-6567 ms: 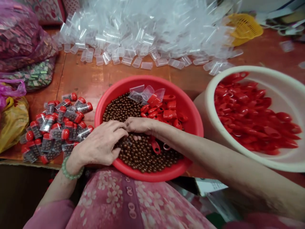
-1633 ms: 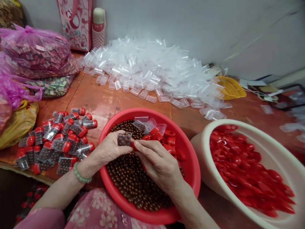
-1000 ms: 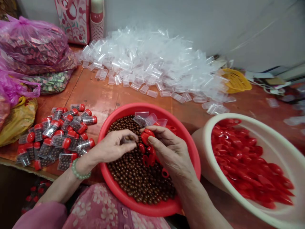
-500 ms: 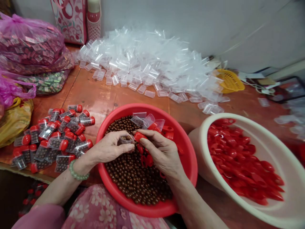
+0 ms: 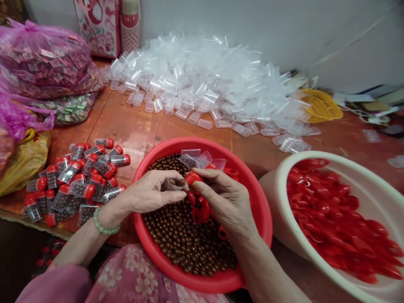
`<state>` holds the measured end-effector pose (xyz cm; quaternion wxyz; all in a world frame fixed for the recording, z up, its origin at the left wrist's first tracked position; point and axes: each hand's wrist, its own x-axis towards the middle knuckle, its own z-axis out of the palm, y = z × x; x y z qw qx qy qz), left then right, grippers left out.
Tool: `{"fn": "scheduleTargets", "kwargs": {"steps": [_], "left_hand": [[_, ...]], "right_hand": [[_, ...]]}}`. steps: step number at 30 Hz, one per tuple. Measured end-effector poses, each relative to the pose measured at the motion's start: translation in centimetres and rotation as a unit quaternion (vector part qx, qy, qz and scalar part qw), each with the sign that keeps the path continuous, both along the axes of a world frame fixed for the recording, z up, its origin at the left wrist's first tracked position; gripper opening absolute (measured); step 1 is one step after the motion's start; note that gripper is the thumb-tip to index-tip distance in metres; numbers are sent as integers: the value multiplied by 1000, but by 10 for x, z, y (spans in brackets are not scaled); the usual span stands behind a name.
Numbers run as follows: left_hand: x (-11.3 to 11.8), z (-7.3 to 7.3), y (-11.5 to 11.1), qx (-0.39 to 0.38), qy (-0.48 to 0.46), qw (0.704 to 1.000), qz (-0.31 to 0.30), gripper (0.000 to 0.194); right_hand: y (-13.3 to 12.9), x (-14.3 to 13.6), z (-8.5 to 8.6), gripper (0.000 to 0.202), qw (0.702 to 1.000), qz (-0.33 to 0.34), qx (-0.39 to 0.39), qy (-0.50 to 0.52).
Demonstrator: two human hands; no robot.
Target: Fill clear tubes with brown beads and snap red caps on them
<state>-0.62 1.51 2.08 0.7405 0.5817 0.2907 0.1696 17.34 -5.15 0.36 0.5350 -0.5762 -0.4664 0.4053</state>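
Over the red basin [image 5: 264,223], my left hand [image 5: 151,191] is closed round a clear plastic container [image 5: 173,185] with brown balls showing at its mouth. Close beside that mouth, my right hand [image 5: 222,195] pinches a red cap [image 5: 193,178] between thumb and fingers. Whether cap and container touch is hard to make out. Below both hands, a mass of shiny brown balls [image 5: 186,244] fills the basin. More red caps [image 5: 202,208] hang or lie under my right fingers. Several clear containers [image 5: 203,160] rest at the basin's far side.
Filled, red-capped containers [image 5: 77,179] are heaped on the table at left. A large pile of clear containers [image 5: 202,80] lies along the wall. A cream tub [image 5: 280,198] of red caps stands at right. Behind are a yellow basket [image 5: 322,105] and tied pink bags [image 5: 53,54].
The view has shifted slightly, so most things appear further right. My right hand still holds the red cap near the container mouth, and my left still grips the container.
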Motion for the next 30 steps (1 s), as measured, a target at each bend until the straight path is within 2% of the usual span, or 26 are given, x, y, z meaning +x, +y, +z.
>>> {"fn": "scheduleTargets", "kwargs": {"steps": [6, 9, 14, 18, 21, 25, 30], "left_hand": [[4, -2, 2, 33, 8, 999, -17, 7], [4, -4, 2, 21, 14, 1000, -10, 9], [5, -7, 0, -21, -13, 999, -40, 17], [5, -9, -2, -42, -4, 999, -26, 21], [4, -11, -3, -29, -7, 999, 22, 21], [1, -12, -1, -94, -41, 994, 28, 29], [-4, -11, 1, -151, -68, 986, 21, 34]], "right_hand": [[2, 1, -1, 20, 999, -35, 9, 6], [0, 0, 0, 19, 999, -34, 33, -2], [-2, -1, 5, 18, 996, -34, 70, -39], [2, -2, 11, 23, 992, -19, 107, -64], [8, -4, 15, 28, 990, 2, 127, -62], [17, -8, 16, 26, 991, 11, 121, -49], [21, -10, 11, 20, 994, -17, 105, -30]]}}
